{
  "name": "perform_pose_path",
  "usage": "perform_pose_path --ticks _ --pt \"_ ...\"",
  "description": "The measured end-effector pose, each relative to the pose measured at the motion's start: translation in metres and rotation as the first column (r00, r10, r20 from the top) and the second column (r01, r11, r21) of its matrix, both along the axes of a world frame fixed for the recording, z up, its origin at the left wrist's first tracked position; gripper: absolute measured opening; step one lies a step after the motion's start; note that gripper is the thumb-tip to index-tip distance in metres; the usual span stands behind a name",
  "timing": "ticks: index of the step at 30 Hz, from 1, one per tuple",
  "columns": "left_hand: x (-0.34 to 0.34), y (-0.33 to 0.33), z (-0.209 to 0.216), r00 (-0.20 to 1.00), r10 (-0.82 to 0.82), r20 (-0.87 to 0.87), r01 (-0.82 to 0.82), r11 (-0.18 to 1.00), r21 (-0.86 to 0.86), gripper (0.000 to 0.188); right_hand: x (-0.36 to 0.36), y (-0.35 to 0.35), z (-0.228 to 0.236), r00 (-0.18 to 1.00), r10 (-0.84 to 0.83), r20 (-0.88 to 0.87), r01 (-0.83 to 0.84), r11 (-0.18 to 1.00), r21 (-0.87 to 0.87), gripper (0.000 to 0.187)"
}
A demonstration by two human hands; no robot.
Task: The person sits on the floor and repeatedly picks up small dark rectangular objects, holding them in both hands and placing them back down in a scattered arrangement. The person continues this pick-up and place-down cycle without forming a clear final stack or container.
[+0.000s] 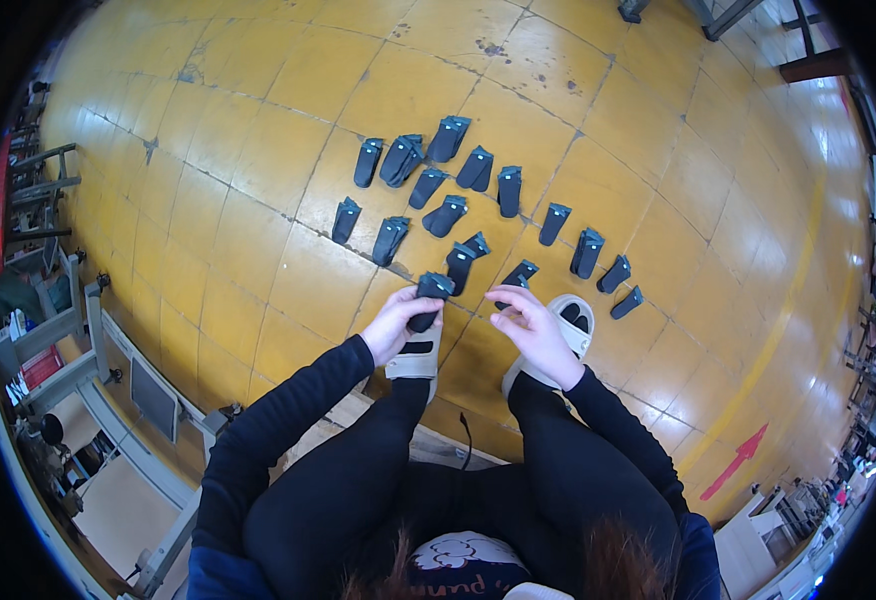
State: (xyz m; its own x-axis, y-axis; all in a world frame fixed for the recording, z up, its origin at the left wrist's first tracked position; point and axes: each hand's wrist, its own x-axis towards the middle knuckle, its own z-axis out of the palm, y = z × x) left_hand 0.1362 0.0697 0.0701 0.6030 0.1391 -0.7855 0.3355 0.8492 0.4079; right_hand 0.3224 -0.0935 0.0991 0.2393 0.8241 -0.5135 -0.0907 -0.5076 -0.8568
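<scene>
My left hand [394, 324] is closed around a black sock bundle [424, 318] with a dark green band at its top end, held above the floor over my left sandal. To its right, my right hand [538, 338] is raised with fingers apart and slightly curled, and no object shows in it. Just beyond those fingertips lies another black bundle [520, 272], partly hidden by the hand. Several similar bundles are spread over the floor ahead, among them a thick stack [401, 160] farther off and a small pile [461, 265] just past the held one.
Worn yellow tiles [258, 190] cover the floor. My feet, in beige sandals [570, 325], stand close below my hands. A grey metal frame [138, 440] stands at the left. On the right, a red arrow [736, 462] marks the floor. Dark furniture legs [733, 18] show at the far right.
</scene>
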Motion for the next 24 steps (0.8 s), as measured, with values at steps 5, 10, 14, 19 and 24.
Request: perform_pose_path --ticks 5,10,14,19,24 --pt "-0.018 0.029 -0.019 0.988 0.145 -0.058 -0.143 0.989 0.040 0.020 0.006 -0.021 -0.020 0.784 0.242 0.572 -0.253 0.965 -0.061 0.021" --pt "-0.027 0.042 -0.030 0.980 0.189 -0.068 -0.184 0.980 0.073 0.022 0.013 -0.077 -0.062 0.743 0.272 0.611 -0.231 0.962 -0.147 0.017" --pt "-0.024 0.049 -0.032 0.983 0.166 -0.077 -0.156 0.981 0.119 0.022 0.009 -0.092 -0.083 0.573 0.074 0.816 -0.287 0.951 0.116 0.015" --pt "-0.007 0.067 -0.036 0.990 0.114 -0.088 -0.097 0.980 0.172 0.026 0.009 -0.092 -0.090 0.592 0.036 0.805 -0.255 0.956 0.144 0.014" --pt "0.018 0.079 -0.036 0.994 0.048 -0.099 -0.025 0.974 0.227 0.024 0.013 -0.093 -0.091 0.589 0.061 0.806 -0.274 0.953 0.129 0.013"
